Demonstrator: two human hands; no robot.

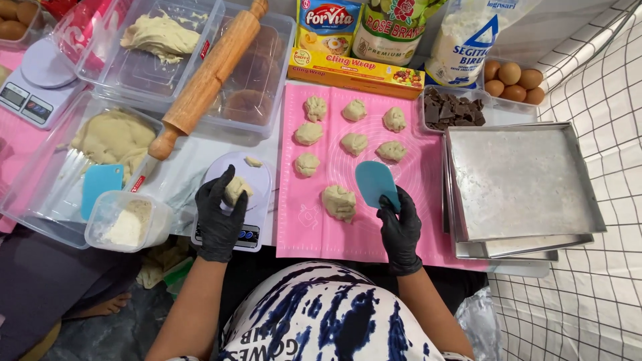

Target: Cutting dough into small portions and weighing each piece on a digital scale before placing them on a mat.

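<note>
My left hand [217, 217], in a black glove, grips a small lump of dough [235, 189] over the white kitchen scale [257, 179]. A tiny scrap of dough [253, 162] lies on the scale's plate. In its black glove, my right hand [400, 230] holds a blue plastic scraper [374, 182] upright above the pink silicone mat [321, 234]. Several dough portions [354, 142] lie in rows on the mat, and a larger one [339, 202] sits just left of the scraper.
Stacked metal baking trays [521, 180] lie to the right. Chocolate pieces [451, 108], eggs [513, 80] and food packages stand at the back. On the left are clear tubs with dough [114, 137], a wooden rolling pin [207, 77], a flour container [127, 224], a second scraper [100, 187] and another scale [37, 87].
</note>
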